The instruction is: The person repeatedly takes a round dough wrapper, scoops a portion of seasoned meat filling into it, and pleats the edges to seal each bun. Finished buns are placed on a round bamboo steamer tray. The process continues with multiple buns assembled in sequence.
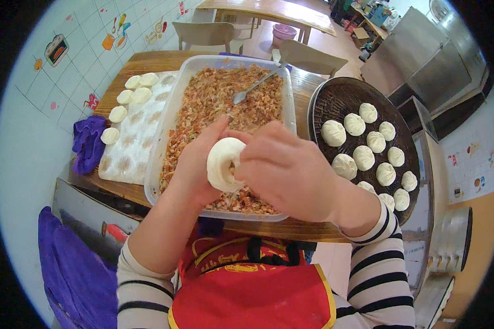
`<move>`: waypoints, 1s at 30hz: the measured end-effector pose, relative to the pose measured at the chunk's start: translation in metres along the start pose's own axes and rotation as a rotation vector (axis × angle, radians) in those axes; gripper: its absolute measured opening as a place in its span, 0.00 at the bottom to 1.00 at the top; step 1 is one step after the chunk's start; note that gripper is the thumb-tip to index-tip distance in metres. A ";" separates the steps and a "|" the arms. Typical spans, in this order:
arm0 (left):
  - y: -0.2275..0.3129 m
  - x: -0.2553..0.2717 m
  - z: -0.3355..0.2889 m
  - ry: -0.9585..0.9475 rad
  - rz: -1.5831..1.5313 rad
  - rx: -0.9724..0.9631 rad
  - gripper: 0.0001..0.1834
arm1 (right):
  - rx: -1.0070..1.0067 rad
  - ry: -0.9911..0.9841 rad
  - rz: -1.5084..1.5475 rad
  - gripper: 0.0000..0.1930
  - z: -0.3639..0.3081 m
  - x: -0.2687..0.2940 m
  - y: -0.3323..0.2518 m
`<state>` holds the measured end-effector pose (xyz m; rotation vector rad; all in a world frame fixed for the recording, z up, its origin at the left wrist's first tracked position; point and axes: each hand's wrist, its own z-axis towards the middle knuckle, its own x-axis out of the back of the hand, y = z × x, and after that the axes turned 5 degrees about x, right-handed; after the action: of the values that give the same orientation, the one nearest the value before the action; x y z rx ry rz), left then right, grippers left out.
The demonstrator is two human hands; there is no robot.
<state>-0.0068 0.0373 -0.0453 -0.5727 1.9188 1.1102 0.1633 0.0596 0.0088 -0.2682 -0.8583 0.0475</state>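
A round white filled bun (220, 164) with its top still open is held above a large tub of chopped reddish-brown filling (217, 98). My left hand (195, 156) cups the bun from the left and below. With its fingers closed on the dough's right edge, my right hand (291, 170) pinches the rim; its fingertips are partly hidden and slightly blurred. Some filling shows in the bun's opening. A metal spoon (252, 89) rests in the tub, its handle over the far right corner.
Several pleated buns (363, 157) sit in a round dark steamer tray (335, 93) to the right. On the left, flat dough rounds (117, 114) lie on a floured white cloth (130, 148) beside a purple cloth (88, 143). Chairs (203, 34) stand beyond the wooden table (123, 71).
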 end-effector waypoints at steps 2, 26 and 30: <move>0.001 -0.007 -0.004 0.070 -0.001 0.007 0.31 | -0.122 0.048 0.047 0.09 0.002 0.001 0.001; -0.013 0.001 -0.004 0.315 0.418 -0.399 0.36 | -0.150 0.100 0.150 0.09 0.001 0.008 0.008; -0.016 -0.010 -0.013 -0.024 0.187 -0.330 0.33 | -0.429 0.038 0.485 0.07 -0.001 0.020 0.013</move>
<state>0.0043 0.0179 -0.0415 -0.5616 1.8073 1.5645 0.1778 0.0754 0.0199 -0.8748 -0.7440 0.3107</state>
